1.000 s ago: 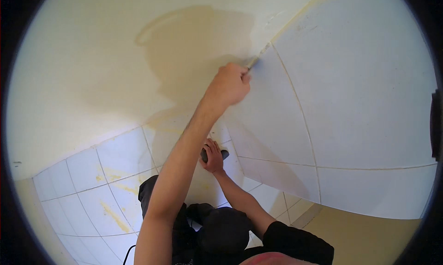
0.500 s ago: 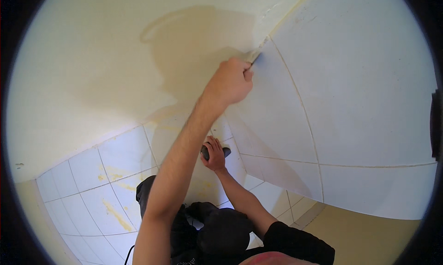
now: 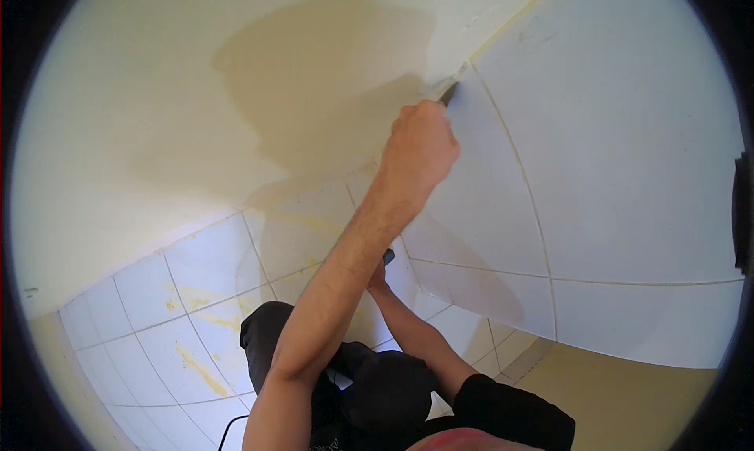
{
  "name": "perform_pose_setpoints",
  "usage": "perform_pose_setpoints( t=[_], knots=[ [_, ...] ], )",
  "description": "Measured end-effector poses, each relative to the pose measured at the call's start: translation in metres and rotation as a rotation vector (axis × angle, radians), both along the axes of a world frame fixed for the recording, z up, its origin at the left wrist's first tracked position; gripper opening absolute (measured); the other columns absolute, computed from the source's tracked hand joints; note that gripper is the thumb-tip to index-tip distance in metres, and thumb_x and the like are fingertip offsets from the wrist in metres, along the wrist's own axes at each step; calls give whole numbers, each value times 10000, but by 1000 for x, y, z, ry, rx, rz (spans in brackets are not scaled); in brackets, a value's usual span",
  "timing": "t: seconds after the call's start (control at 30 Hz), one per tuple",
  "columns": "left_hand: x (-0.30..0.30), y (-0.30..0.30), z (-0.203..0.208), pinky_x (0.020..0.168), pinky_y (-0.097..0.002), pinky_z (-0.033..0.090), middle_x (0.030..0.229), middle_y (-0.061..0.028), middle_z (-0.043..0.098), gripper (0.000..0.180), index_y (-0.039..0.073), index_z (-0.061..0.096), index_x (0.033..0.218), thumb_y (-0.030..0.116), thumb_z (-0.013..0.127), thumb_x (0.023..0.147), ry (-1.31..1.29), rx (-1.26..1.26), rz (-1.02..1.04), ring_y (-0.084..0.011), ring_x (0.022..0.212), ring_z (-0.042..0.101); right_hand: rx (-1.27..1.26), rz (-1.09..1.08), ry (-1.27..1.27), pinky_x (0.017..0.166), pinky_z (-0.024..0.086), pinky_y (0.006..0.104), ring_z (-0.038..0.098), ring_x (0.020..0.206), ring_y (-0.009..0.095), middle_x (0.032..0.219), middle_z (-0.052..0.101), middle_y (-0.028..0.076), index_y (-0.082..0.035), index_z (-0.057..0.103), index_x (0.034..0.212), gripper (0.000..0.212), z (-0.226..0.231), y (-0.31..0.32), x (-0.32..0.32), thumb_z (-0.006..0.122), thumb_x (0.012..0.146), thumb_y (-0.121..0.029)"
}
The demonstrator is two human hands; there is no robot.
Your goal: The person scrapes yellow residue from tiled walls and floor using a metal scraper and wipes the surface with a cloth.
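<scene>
My left hand (image 3: 425, 143) reaches up and is closed around a putty knife (image 3: 449, 94); only its blade shows beyond the fingers. The blade's tip is at the seam where the cream-painted wall (image 3: 157, 113) meets the white tiled surface (image 3: 613, 153), just below a grout joint. Lower down, my right hand (image 3: 378, 276) is mostly hidden behind my left forearm. One end of a dark rounded object (image 3: 389, 256) shows beside it; its kind I cannot make out.
Yellowish smears mark the white wall tiles (image 3: 161, 357) at lower left. My bent knee (image 3: 265, 337) in black cloth is below my left forearm. A thin black cable (image 3: 225, 433) curves at the bottom. At the right edge stands a dark object (image 3: 741, 215).
My left hand and the putty knife have shifted slightly right, and the wrist has turned. My left forearm now covers most of the right hand, which was visible around the dark object.
</scene>
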State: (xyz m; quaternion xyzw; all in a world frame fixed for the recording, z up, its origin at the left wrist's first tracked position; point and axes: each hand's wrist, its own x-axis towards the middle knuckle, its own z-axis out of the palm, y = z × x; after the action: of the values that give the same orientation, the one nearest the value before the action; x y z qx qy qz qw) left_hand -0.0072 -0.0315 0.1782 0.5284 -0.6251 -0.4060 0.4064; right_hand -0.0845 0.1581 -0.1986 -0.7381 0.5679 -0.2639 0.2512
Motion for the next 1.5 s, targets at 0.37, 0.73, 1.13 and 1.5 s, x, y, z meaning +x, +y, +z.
perform_pose_setpoints(
  t=[0.37,0.73,1.13,1.5],
  knots=[
    [-14,13,7,781,-524,533,780,-323,635,171,-74,662,868,71,574,889,26,-60,68,-486,840,654,-102,-43,125,1197,256,557,382,1387,434,1417,467,243,2,513,1336,655,-14,0,0,673,795,-331],
    [-10,-5,-4,741,-538,520,786,-330,630,143,-78,633,856,55,586,884,40,-15,24,-503,817,638,-5,-77,-33,1152,328,429,441,1338,293,1441,486,150,-37,465,1422,597,-3,-5,-5,624,925,-327],
    [-4,-8,-1,774,-541,520,806,-322,644,180,-86,625,871,75,558,918,60,46,5,-501,860,646,80,-74,-399,1204,245,535,383,1398,402,1450,482,204,-32,507,1394,775,-14,-12,-6,677,806,-507],
    [-11,4,-2,777,-544,523,811,-293,663,191,-77,664,958,80,561,923,-35,-76,36,-499,834,645,18,-34,-254,1145,359,437,451,1368,273,1481,482,108,-66,494,1308,387,0,-1,3,604,975,-231]
  ],
)
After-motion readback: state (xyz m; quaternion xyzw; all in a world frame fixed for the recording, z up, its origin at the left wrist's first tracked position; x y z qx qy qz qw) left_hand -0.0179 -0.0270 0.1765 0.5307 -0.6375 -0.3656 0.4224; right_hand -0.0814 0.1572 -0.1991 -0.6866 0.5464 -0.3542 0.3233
